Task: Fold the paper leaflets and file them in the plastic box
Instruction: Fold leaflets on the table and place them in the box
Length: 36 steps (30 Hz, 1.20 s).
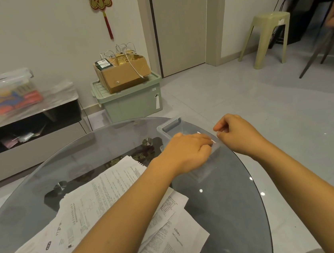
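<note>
A clear plastic box [169, 125] stands on the far right part of the round glass table [222, 203]. My left hand [185, 151] reaches into the box, its fingers curled round a small folded leaflet [212, 141] of which only a white edge shows. My right hand [237, 133] hovers at the box's right rim with fingers curled, fingertips right beside that white edge; whether they pinch it is hidden. A loose pile of unfolded printed leaflets [108, 205] lies on the table under my left forearm.
Beyond the table a green storage bin [134, 103] carries a cardboard box [122, 73]. A low TV bench [26, 125] stands at left, a plastic stool [268, 37] at the right back, and a chair leg [316, 55] further right.
</note>
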Motion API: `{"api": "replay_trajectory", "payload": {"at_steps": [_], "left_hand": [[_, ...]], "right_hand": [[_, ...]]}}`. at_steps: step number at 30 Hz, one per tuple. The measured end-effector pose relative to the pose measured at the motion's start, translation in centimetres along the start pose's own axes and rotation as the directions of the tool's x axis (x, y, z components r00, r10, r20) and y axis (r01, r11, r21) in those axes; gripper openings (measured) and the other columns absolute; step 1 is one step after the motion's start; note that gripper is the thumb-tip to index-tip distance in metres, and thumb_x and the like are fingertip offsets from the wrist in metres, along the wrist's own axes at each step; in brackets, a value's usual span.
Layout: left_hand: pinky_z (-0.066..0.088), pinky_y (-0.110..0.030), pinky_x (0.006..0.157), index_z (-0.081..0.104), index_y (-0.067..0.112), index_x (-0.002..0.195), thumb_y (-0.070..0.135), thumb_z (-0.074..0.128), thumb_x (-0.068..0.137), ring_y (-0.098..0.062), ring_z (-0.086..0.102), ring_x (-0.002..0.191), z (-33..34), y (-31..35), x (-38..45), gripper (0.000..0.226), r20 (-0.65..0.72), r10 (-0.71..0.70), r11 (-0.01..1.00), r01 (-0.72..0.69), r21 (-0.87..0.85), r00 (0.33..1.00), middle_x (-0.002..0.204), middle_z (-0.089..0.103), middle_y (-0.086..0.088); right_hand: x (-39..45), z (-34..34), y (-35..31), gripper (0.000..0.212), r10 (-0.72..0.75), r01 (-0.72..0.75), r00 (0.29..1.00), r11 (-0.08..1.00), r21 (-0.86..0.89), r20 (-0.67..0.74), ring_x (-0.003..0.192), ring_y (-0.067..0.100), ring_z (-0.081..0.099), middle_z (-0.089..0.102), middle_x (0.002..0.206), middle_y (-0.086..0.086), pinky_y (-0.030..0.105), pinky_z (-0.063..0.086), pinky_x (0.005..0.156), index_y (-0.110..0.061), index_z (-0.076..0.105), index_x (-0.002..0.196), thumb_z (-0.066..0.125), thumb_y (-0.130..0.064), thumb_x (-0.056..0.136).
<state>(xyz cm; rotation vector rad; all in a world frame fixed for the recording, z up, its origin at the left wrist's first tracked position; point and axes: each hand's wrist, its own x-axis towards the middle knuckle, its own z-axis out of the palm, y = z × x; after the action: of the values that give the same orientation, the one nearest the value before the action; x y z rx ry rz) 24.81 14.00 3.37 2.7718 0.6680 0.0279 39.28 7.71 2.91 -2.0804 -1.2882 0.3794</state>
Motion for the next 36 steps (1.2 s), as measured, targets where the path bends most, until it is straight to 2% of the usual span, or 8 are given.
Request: {"api": "replay_trajectory", "payload": {"at_steps": [6, 11, 14, 22, 26, 29, 33, 36], "left_hand": [[0.013, -0.03, 0.112, 0.051, 0.021, 0.135, 0.032, 0.015, 0.082, -0.007, 0.029, 0.138, 0.2, 0.1, -1.5, 0.066, -0.131, -0.042, 0.997, 0.034, -0.063, 0.99, 0.148, 0.039, 0.004], [0.01, -0.019, 0.102, 0.061, 0.023, 0.122, 0.028, 0.02, 0.082, -0.005, 0.042, 0.122, -0.4, 1.9, -6.0, 0.058, -0.329, -0.165, 0.979, 0.114, -0.171, 0.93, 0.135, 0.053, 0.009], [0.012, -0.024, 0.106, 0.061, 0.026, 0.121, 0.025, 0.026, 0.088, -0.007, 0.043, 0.123, 0.0, 2.3, -9.4, 0.047, -0.371, -0.267, 0.956, 0.196, -0.218, 0.889, 0.13, 0.055, 0.011], [0.019, -0.037, 0.113, 0.053, 0.03, 0.127, 0.022, 0.043, 0.095, -0.016, 0.038, 0.13, 2.7, 1.9, -19.7, 0.034, -0.278, -0.621, 0.779, 0.54, -0.319, 0.733, 0.14, 0.045, 0.008], [0.011, -0.041, 0.116, 0.028, 0.022, 0.145, 0.035, 0.045, 0.095, -0.019, 0.024, 0.141, 4.0, -0.2, -21.6, 0.054, -0.169, -0.733, 0.68, 0.705, -0.204, 0.659, 0.154, 0.024, 0.002], [0.003, -0.044, 0.118, 0.01, 0.021, 0.15, 0.044, 0.045, 0.094, -0.018, 0.005, 0.146, 4.9, -1.8, -21.9, 0.07, -0.071, -0.732, 0.682, 0.726, -0.095, 0.678, 0.159, 0.005, 0.0], [0.013, -0.041, 0.115, 0.023, 0.022, 0.147, 0.046, 0.047, 0.094, -0.019, 0.026, 0.139, 5.4, -2.6, -22.4, 0.063, -0.112, -0.713, 0.702, 0.703, -0.117, 0.693, 0.152, 0.029, 0.003], [0.02, -0.035, 0.105, 0.044, 0.028, 0.134, 0.043, 0.051, 0.092, -0.017, 0.04, 0.122, 5.3, -2.4, -22.8, 0.046, -0.219, -0.665, 0.741, 0.666, -0.08, 0.714, 0.129, 0.048, 0.005]], "right_hand": [[-1.0, -0.3, -0.6, 0.021, -0.083, 0.083, 0.997, 0.996, -0.01, 0.002, 0.083, 0.012, 0.047, 0.047, 0.105, 0.001, 0.02, 0.035, 0.074, -0.014, 0.058, 0.105, 0.054, -0.005, 0.087], [-3.2, 0.2, -2.9, 0.019, -0.202, 0.202, 0.979, 0.979, -0.018, 0.026, 0.086, 0.012, 0.046, 0.047, 0.101, -0.001, 0.021, 0.035, 0.076, -0.017, 0.061, 0.104, 0.058, -0.013, 0.086], [-5.0, 0.9, -4.3, 0.022, -0.259, 0.259, 0.964, 0.966, 0.007, 0.06, 0.088, 0.011, 0.048, 0.05, 0.103, -0.001, 0.024, 0.04, 0.079, -0.019, 0.063, 0.106, 0.058, -0.013, 0.086], [-11.4, 5.9, -8.7, 0.031, -0.401, 0.433, 0.852, 0.901, -0.022, 0.336, 0.097, 0.013, 0.052, 0.053, 0.115, 0.001, 0.028, 0.046, 0.085, -0.022, 0.059, 0.117, 0.055, -0.018, 0.087], [-12.6, 7.7, -9.3, 0.039, -0.377, 0.446, 0.805, 0.894, -0.047, 0.458, 0.112, 0.016, 0.052, 0.051, 0.13, -0.001, 0.024, 0.041, 0.086, -0.021, 0.053, 0.127, 0.053, -0.016, 0.088], [-12.6, 9.1, -9.0, 0.044, -0.33, 0.457, 0.795, 0.877, -0.145, 0.509, 0.115, 0.018, 0.051, 0.05, 0.134, -0.003, 0.028, 0.043, 0.089, -0.024, 0.048, 0.132, 0.052, -0.018, 0.089], [-12.3, 10.0, -8.8, 0.046, -0.341, 0.509, 0.777, 0.835, -0.208, 0.529, 0.114, 0.018, 0.051, 0.052, 0.132, -0.003, 0.03, 0.046, 0.088, -0.025, 0.046, 0.134, 0.054, -0.026, 0.089], [-12.4, 10.1, -8.7, 0.044, -0.37, 0.532, 0.771, 0.821, -0.206, 0.517, 0.113, 0.018, 0.052, 0.055, 0.129, -0.002, 0.033, 0.047, 0.09, -0.025, 0.049, 0.131, 0.056, -0.031, 0.088]]}}
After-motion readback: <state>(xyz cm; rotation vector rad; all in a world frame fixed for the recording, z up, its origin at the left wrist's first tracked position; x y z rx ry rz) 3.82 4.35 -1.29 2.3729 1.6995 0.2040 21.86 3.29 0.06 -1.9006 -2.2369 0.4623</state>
